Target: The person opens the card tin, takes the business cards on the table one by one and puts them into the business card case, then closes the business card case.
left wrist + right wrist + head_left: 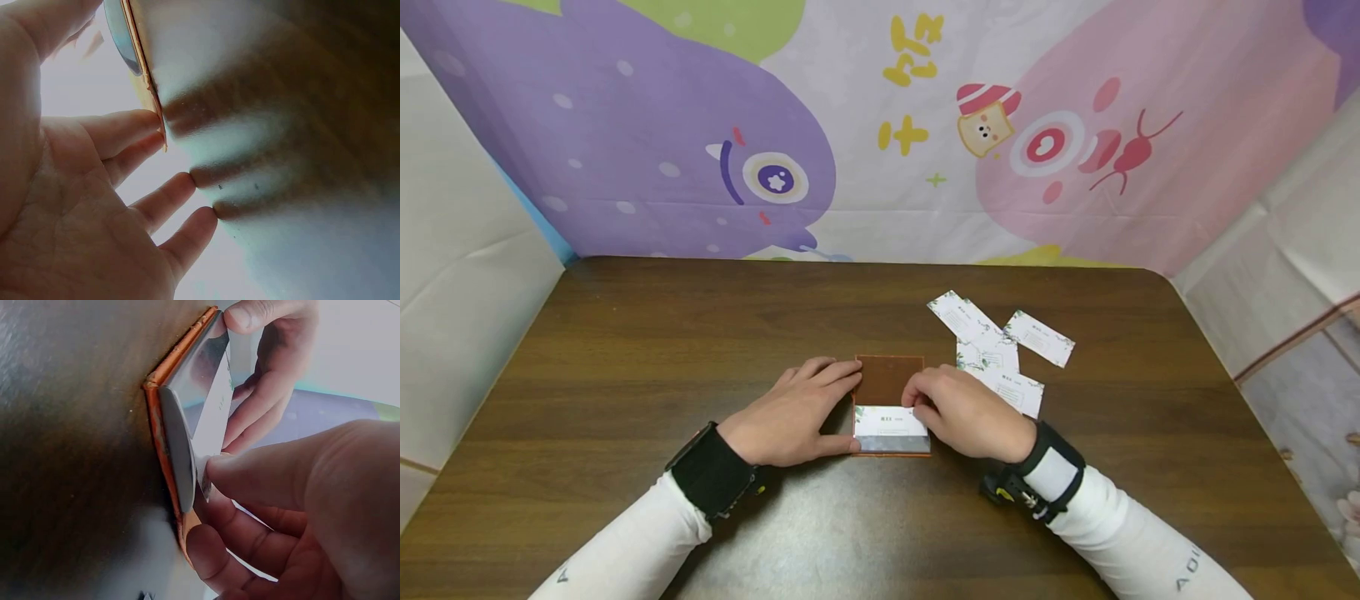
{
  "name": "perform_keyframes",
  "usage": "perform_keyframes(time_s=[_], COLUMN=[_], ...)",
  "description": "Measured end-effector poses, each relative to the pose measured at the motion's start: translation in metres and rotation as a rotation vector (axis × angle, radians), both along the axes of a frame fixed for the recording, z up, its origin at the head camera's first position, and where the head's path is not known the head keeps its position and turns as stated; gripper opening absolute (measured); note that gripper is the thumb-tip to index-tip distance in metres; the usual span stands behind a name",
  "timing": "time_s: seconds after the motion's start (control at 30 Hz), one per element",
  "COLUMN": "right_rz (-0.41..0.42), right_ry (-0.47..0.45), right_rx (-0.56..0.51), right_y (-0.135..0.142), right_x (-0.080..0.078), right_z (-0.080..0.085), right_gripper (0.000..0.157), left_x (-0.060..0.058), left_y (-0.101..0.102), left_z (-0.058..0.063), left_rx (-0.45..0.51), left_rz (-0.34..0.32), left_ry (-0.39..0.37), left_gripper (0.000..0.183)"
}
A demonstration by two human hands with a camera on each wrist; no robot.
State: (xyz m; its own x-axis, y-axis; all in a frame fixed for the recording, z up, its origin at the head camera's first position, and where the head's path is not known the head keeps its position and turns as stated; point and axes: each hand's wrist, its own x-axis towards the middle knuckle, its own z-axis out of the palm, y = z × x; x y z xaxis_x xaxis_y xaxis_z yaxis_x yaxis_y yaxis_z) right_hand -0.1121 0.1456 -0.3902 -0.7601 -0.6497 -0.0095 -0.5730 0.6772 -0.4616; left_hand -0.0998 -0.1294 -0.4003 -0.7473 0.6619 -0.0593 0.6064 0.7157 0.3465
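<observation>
A brown card case (pixel 889 379) lies opened out on the table, its metal tray (pixel 891 443) toward me. A white business card (pixel 880 421) with a leaf print sits partly in the tray. My left hand (pixel 793 412) rests at the case's left side, fingers spread, the thumb by the near corner and the index finger at the far one. With thumb and fingers, my right hand (pixel 966 412) pinches the right edge of the business card (pixel 215 419). In the right wrist view that edge stands slightly above the metal tray (pixel 178 447). Only the case's side edge (pixel 153 94) shows in the left wrist view.
Several printed cards (pixel 987 354) lie overlapping beyond the right hand, one (pixel 1040 337) farther right. The wooden table (pixel 700 333) ends at a cartoon-printed curtain (pixel 880 217). Black straps (pixel 711 471) with cameras sit on both wrists.
</observation>
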Motion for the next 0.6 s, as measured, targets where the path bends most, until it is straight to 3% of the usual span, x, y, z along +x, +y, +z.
perform_keyframes(time_s=[0.6], right_rz=[-0.034], right_ry=[0.004], right_rx=[-0.008], right_y=[0.011], right_x=[-0.003], right_z=[0.006], right_gripper=[0.009], left_x=[-0.001], left_y=[0.000], left_z=[-0.002], left_rx=[-0.003], left_rz=[0.001], left_ry=[-0.005], left_gripper=[0.090])
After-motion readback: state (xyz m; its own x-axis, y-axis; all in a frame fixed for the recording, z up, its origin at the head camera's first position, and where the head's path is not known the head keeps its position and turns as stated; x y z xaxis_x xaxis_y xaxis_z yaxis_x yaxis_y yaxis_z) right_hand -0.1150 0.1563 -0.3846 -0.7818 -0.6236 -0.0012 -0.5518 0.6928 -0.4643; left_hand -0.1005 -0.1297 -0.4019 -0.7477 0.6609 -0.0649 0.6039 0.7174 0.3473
